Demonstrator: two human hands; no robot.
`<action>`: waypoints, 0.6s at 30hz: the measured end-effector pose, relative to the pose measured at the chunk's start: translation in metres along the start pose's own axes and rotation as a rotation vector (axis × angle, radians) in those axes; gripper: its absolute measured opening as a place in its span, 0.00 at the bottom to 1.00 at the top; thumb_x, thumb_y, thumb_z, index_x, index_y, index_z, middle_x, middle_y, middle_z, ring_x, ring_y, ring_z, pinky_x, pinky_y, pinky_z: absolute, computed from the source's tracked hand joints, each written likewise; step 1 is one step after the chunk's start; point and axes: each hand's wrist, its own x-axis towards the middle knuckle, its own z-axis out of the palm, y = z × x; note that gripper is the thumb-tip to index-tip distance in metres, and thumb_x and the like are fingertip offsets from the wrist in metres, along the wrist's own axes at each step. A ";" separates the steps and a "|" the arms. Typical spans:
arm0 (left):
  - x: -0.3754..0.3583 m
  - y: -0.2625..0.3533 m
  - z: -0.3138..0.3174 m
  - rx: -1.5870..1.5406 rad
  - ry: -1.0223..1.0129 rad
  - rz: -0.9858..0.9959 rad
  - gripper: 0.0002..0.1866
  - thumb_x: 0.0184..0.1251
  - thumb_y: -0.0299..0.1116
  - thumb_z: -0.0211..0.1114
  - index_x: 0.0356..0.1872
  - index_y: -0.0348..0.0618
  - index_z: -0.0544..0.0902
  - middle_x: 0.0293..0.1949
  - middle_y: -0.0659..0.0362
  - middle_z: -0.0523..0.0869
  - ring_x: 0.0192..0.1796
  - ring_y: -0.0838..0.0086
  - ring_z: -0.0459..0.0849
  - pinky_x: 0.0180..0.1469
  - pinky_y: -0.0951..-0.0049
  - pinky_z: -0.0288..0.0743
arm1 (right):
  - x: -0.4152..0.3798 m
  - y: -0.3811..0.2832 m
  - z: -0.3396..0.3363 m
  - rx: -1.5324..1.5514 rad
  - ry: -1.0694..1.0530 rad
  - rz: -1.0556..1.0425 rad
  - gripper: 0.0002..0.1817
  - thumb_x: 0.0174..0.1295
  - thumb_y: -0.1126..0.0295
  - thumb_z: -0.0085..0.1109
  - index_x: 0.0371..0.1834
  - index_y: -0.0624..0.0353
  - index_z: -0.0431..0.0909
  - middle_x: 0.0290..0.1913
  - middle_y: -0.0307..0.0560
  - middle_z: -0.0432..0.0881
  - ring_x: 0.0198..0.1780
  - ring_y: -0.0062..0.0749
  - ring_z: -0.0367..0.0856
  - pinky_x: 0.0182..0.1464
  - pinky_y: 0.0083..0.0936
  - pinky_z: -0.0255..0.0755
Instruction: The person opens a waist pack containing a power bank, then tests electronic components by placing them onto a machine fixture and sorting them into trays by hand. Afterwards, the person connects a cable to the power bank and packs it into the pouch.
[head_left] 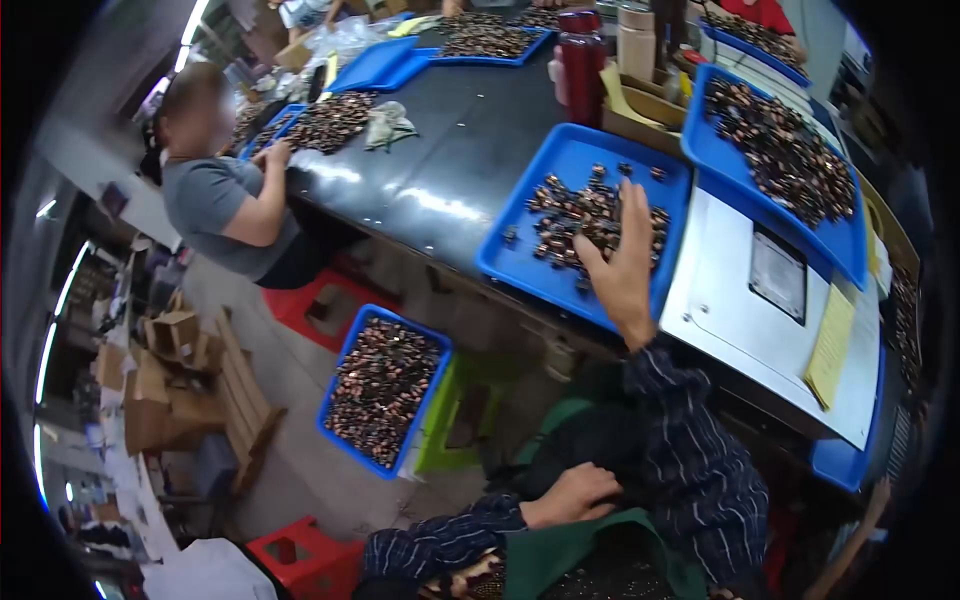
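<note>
My right hand (622,270) reaches over a blue tray (545,270) on the table, its thumb and fingers apart, holding nothing I can see. Small dark and copper-coloured metal parts (575,215) lie heaped in that tray below the fingers, with a few loose ones near its edges. Lower down, my left hand (575,495) is near my lap beside green cloth (590,545), back of the hand up. Its fingers are curled together, and whatever they may hold is hidden.
A white metal-topped box (735,270) stands right of the tray, and another filled tray (780,150) is behind it. A red bottle (583,70) stands beyond. Below left, a parts tray (385,390) sits by a green stool (455,410). A co-worker (225,190) is at the table's left.
</note>
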 end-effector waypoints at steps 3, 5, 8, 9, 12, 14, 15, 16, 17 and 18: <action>0.000 0.005 -0.009 -0.001 -0.022 0.082 0.11 0.43 0.29 0.60 0.32 0.41 0.74 0.27 0.57 0.74 0.31 0.65 0.74 0.34 0.69 0.65 | -0.025 -0.023 -0.023 -0.008 -0.144 -0.081 0.37 0.47 0.74 0.58 0.63 0.63 0.54 0.65 0.58 0.53 0.67 0.49 0.49 0.66 0.33 0.44; -0.002 0.007 -0.012 0.055 -0.047 0.085 0.11 0.44 0.29 0.59 0.32 0.41 0.73 0.26 0.57 0.74 0.31 0.65 0.74 0.34 0.69 0.65 | -0.047 -0.025 -0.040 0.051 -0.248 -0.105 0.34 0.46 0.76 0.58 0.61 0.64 0.58 0.62 0.58 0.58 0.64 0.50 0.54 0.64 0.33 0.48; -0.004 0.009 -0.008 0.136 -0.004 0.065 0.11 0.44 0.27 0.58 0.32 0.42 0.73 0.26 0.58 0.74 0.31 0.66 0.75 0.35 0.70 0.66 | -0.088 -0.022 -0.077 0.138 -0.443 -0.044 0.29 0.44 0.78 0.60 0.54 0.65 0.65 0.53 0.58 0.70 0.56 0.51 0.67 0.58 0.34 0.59; -0.004 0.009 -0.005 0.138 0.046 0.067 0.11 0.44 0.27 0.58 0.33 0.42 0.73 0.26 0.58 0.74 0.31 0.66 0.74 0.35 0.69 0.65 | -0.102 -0.020 -0.089 0.146 -0.485 -0.048 0.28 0.43 0.78 0.60 0.52 0.66 0.67 0.51 0.58 0.71 0.53 0.51 0.69 0.56 0.34 0.61; 0.000 0.010 -0.001 0.160 0.076 0.042 0.12 0.45 0.25 0.58 0.34 0.41 0.72 0.29 0.58 0.76 0.33 0.66 0.76 0.41 0.69 0.68 | -0.140 -0.009 -0.127 0.099 -0.639 0.003 0.25 0.41 0.78 0.61 0.47 0.65 0.70 0.47 0.58 0.73 0.48 0.51 0.71 0.52 0.34 0.65; 0.003 0.012 0.001 0.151 0.075 0.059 0.12 0.46 0.24 0.58 0.35 0.40 0.72 0.39 0.54 0.77 0.47 0.63 0.75 0.53 0.66 0.66 | -0.164 0.000 -0.151 0.040 -0.725 0.073 0.23 0.42 0.75 0.62 0.45 0.64 0.72 0.48 0.56 0.73 0.49 0.51 0.70 0.51 0.36 0.65; 0.005 0.013 0.002 0.155 0.086 0.061 0.12 0.46 0.24 0.58 0.35 0.40 0.72 0.39 0.54 0.77 0.47 0.63 0.75 0.53 0.66 0.66 | -0.172 0.003 -0.161 0.060 -0.724 0.126 0.22 0.41 0.73 0.64 0.43 0.63 0.74 0.48 0.56 0.72 0.49 0.51 0.70 0.52 0.36 0.65; 0.006 0.014 0.003 0.157 0.081 0.061 0.11 0.47 0.23 0.58 0.35 0.39 0.71 0.44 0.52 0.75 0.53 0.61 0.71 0.58 0.64 0.61 | -0.174 0.003 -0.168 0.061 -0.727 0.116 0.22 0.41 0.73 0.64 0.43 0.63 0.74 0.48 0.56 0.72 0.49 0.51 0.70 0.52 0.36 0.65; 0.008 0.015 0.003 0.160 0.072 0.063 0.11 0.47 0.22 0.58 0.35 0.39 0.71 0.48 0.50 0.73 0.60 0.59 0.66 0.63 0.61 0.56 | -0.175 0.000 -0.174 0.078 -0.689 0.136 0.24 0.39 0.73 0.64 0.44 0.63 0.73 0.48 0.56 0.73 0.49 0.51 0.70 0.51 0.35 0.65; 0.010 0.016 0.002 0.167 0.075 0.069 0.11 0.47 0.22 0.58 0.35 0.39 0.71 0.48 0.50 0.73 0.60 0.59 0.66 0.63 0.61 0.56 | -0.174 -0.003 -0.180 0.094 -0.650 0.155 0.26 0.38 0.73 0.65 0.45 0.64 0.72 0.48 0.56 0.73 0.48 0.51 0.71 0.50 0.35 0.66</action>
